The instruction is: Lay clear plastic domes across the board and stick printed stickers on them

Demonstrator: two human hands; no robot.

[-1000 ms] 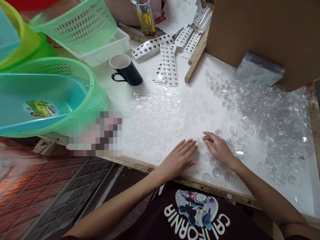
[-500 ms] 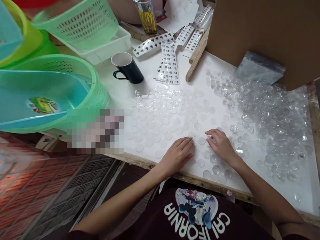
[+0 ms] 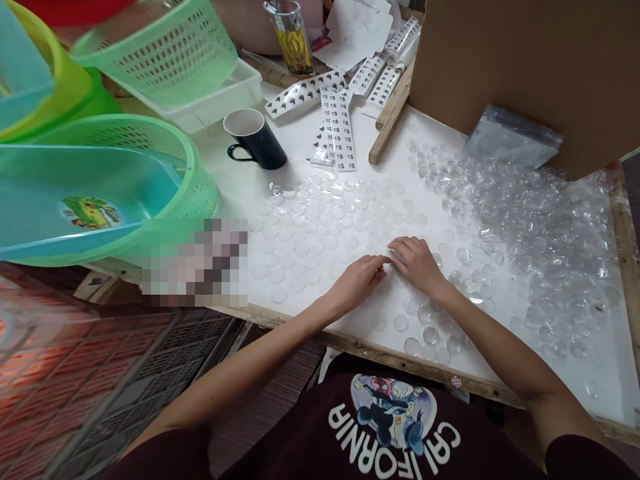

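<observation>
Several clear glass discs (image 3: 320,227) lie flat in rows on the white tabletop (image 3: 235,187). A loose heap of clear discs (image 3: 540,227) fills the right side. My left hand (image 3: 357,281) rests on the table near the front edge, fingers stretched toward the right. My right hand (image 3: 416,263) lies just beside it, fingers curled down on the discs. The fingertips of both hands meet over a disc at the near end of the rows. I cannot make out whether either hand holds a disc.
A dark mug (image 3: 254,139) stands at the back left. Green plastic baskets (image 3: 150,160) and a teal tub (image 3: 75,200) crowd the left. Printed sticker strips (image 3: 340,127), a wooden stick (image 3: 387,123), a cardboard wall (image 3: 525,60) and a plastic bag (image 3: 513,137) lie behind.
Both hands have slid forward and left across the table, away from the front edge. Their fingertips now touch, where before they lay apart and flatter.
</observation>
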